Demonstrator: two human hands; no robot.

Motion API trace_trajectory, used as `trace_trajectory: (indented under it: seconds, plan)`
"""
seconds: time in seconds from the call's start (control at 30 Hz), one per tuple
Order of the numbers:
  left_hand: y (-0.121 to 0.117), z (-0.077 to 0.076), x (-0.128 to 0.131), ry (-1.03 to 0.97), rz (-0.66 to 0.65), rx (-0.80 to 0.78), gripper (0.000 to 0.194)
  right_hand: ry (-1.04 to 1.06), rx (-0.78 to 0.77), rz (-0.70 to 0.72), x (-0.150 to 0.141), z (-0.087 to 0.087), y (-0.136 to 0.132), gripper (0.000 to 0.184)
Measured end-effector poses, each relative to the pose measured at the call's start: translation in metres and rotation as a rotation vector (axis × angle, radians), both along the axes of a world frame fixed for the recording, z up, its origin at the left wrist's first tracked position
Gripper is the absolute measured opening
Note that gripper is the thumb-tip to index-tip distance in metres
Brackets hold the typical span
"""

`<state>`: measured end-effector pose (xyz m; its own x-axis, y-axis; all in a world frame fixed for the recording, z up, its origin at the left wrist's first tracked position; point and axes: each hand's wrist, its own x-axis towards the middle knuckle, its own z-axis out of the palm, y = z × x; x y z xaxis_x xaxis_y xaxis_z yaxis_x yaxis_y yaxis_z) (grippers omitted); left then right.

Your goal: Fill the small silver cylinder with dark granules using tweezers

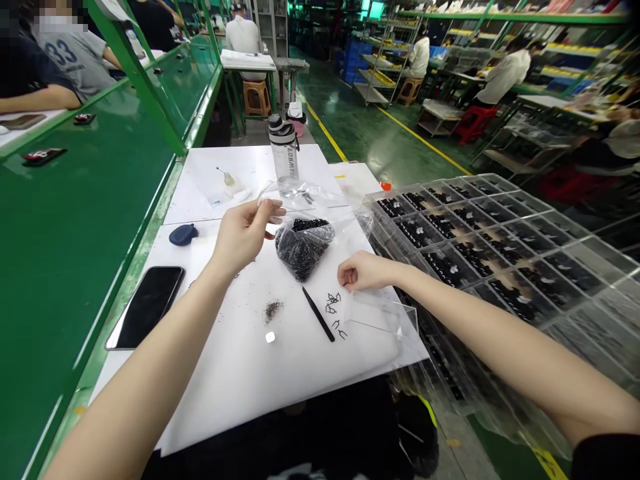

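Note:
A clear plastic bag (pixel 305 247) full of small black parts lies on the white table. My left hand (pixel 247 230) pinches the bag's loose upper edge. Right of the bag, my right hand (pixel 367 270) rests low with its fingers curled; whatever they hold, if anything, is hidden. Several thin black bent pieces (pixel 333 303) lie just below those fingers, beside a clear flat plastic piece (pixel 380 313). A slim black pointed tool (pixel 319 315) lies between the bag and the front edge. Left of it are a scatter of dark grains (pixel 273 311) and a small white square (pixel 271 337).
A phone (pixel 145 308) and a dark blue case (pixel 183 234) lie at the left. Behind the bag stands a water bottle (pixel 283 150). Stacked clear compartment trays (pixel 480 233) with black parts border the right. A green conveyor (pixel 90 213) runs along the left; other people sit beyond.

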<state>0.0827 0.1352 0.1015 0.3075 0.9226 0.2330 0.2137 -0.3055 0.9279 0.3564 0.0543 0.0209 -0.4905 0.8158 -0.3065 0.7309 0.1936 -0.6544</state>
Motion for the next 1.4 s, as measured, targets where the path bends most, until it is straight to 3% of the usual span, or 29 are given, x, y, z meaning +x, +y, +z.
trace_trajectory:
  seconds: [0.1, 0.23, 0.33, 0.43, 0.5, 0.63, 0.83, 1.13, 1.23, 1.33, 1.4]
  plan:
    - [0.003, -0.001, -0.001, -0.019, -0.016, -0.012, 0.039, 0.089, 0.015, -0.084, -0.002, 0.02, -0.005, 0.022]
    - [0.003, -0.002, -0.001, -0.043, -0.033, -0.018, 0.038, 0.285, 0.094, -0.144, -0.014, 0.072, -0.015, 0.02]
    - [0.001, -0.001, -0.001, -0.056, -0.041, -0.027, 0.038, 0.453, 0.255, -0.202, -0.031, 0.113, -0.012, 0.02]
    - [-0.001, 0.001, -0.001, -0.066, -0.05, -0.053, 0.039, 0.511, 0.481, -0.292, -0.049, 0.133, 0.009, 0.014]
    - [-0.002, 0.002, 0.0, -0.077, -0.053, -0.066, 0.041, 0.459, 0.573, -0.324, -0.058, 0.132, 0.031, 0.007]
    - [-0.003, 0.003, 0.001, -0.112, -0.058, -0.091, 0.042, 0.285, 0.601, -0.301, -0.068, 0.113, 0.067, 0.004]
    - [0.0, 0.0, 0.002, -0.172, -0.073, -0.169, 0.039, 0.109, 0.632, -0.285, -0.077, 0.098, 0.083, 0.017]
    - [0.004, -0.002, 0.0, -0.267, -0.057, -0.228, 0.04, -0.039, 0.606, -0.263, -0.065, 0.08, 0.081, 0.022]
    - [0.005, -0.003, 0.001, -0.29, -0.07, -0.226, 0.04, -0.057, 0.612, -0.251, -0.058, 0.09, 0.073, 0.02]
    - [0.007, -0.005, 0.001, -0.311, -0.079, -0.224, 0.042, -0.036, 0.643, -0.255, -0.055, 0.106, 0.049, 0.016]
    - [0.008, -0.007, 0.001, -0.323, -0.078, -0.221, 0.043, -0.034, 0.642, -0.271, -0.056, 0.112, 0.024, 0.028]
